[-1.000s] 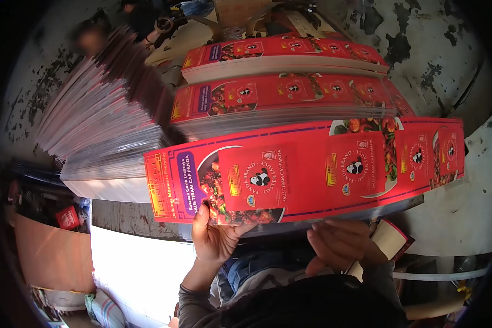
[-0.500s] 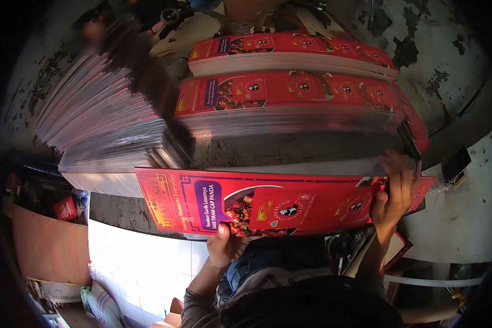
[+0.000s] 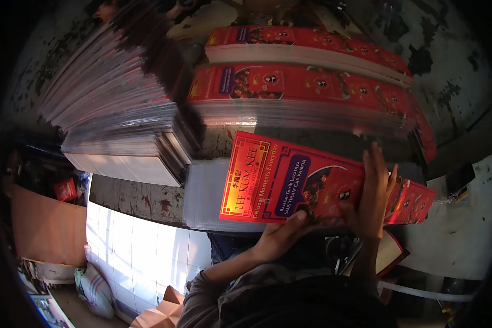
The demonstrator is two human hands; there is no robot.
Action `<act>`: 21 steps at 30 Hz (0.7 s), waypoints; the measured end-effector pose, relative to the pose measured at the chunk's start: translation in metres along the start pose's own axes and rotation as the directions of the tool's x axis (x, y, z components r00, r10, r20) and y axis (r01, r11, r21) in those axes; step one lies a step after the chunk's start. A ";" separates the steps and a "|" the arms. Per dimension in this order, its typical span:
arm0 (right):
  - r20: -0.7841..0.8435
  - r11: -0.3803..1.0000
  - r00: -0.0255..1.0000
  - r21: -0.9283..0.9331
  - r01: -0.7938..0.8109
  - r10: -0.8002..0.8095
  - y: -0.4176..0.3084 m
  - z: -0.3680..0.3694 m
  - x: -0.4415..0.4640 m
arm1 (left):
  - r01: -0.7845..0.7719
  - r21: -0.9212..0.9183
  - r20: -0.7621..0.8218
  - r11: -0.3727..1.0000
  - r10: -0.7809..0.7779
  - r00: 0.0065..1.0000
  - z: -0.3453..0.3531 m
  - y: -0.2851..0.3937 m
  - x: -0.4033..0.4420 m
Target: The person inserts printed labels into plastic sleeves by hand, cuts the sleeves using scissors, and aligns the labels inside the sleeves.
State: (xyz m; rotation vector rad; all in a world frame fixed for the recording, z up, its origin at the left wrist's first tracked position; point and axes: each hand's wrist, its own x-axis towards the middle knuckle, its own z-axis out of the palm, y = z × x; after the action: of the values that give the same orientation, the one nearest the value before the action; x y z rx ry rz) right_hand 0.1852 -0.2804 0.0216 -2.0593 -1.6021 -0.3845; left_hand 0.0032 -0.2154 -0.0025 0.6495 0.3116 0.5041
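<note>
A long red printed card strip [image 3: 257, 186] with yellow "Lee Kum Kee" lettering lies tilted across the front of the worktable, its left end raised. My left hand [image 3: 283, 234] grips its lower edge, thumb on the printed face and fingers hidden underneath. My right hand [image 3: 370, 199] lies across the strip right of the middle, with long fingers stretched toward the back and the thumb out to the left. Right of that hand, more red print [image 3: 410, 202] shows. Beneath the strip is a stack of pale, glossy sheets [image 3: 199, 191].
Two long stacks of red printed strips, one nearer [image 3: 300, 85] and one farther [image 3: 306, 41], stand at the back. A tall, leaning stack of sheets [image 3: 126, 142] fills the left. White floor tiles [image 3: 142, 246] and a tied sack [image 3: 95, 292] lie below the table edge [image 3: 142, 205].
The strip's left end has moved right and tilted upward, uncovering the pale sheets. My left hand has moved right along with it; my right hand has shifted left and now lies over the print.
</note>
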 end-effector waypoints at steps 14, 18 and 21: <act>0.022 1.000 1.000 0.026 -0.004 0.003 0.000 0.002 0.000 | -0.028 -0.112 0.047 0.993 0.033 0.998 -0.011 -0.010 0.005; 0.034 0.999 0.999 0.036 -0.014 0.013 0.000 0.003 0.000 | -0.022 -0.109 0.021 0.994 0.024 0.999 -0.011 -0.010 0.004; 0.045 0.999 0.999 0.047 -0.014 0.012 0.001 0.004 0.000 | -0.014 -0.128 -0.005 0.992 0.014 1.000 -0.010 -0.009 0.004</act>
State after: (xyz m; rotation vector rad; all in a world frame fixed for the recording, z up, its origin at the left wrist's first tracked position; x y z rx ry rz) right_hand 0.1860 -0.2785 0.0184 -2.0548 -1.6079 -0.2949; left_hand 0.0054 -0.2147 -0.0160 0.5268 0.2766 0.5344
